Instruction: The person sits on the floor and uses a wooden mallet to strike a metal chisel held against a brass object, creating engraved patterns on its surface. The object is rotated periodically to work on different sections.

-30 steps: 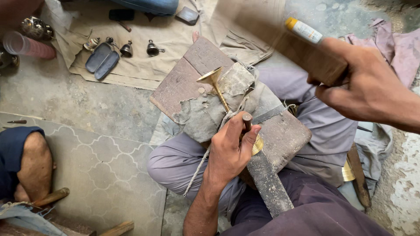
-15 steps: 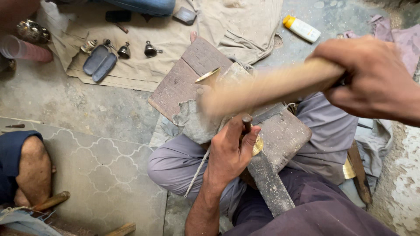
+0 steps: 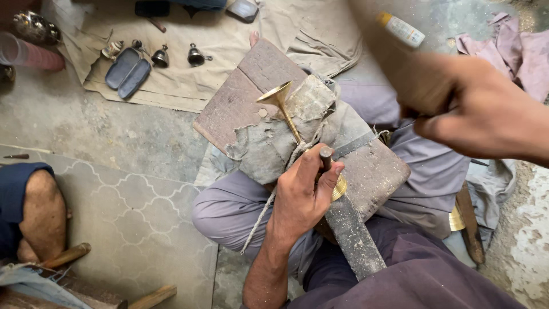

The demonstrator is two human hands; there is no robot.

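A brass trumpet-shaped piece (image 3: 281, 103) lies on a grey padded cloth (image 3: 269, 149) over a wooden block (image 3: 251, 80) resting on my lap. My left hand (image 3: 303, 194) grips a short metal punch (image 3: 326, 155) upright against the brass piece's lower end. My right hand (image 3: 480, 111) is raised at the upper right, closed around the handle of a wooden mallet (image 3: 394, 54), which is blurred. A dark metal bar (image 3: 354, 237) runs from under my left hand toward me.
A beige cloth (image 3: 229, 34) on the floor holds small bells (image 3: 194, 56), a dark tray (image 3: 127, 71) and other bits. A person's bare knee (image 3: 43, 212) is at the left. A white bottle (image 3: 400, 30) lies at the top right. Wooden handles (image 3: 66, 256) lie at lower left.
The mallet swung down onto the punch half a second ago and is now lifted back up to the right. My left hand has held the punch in place.
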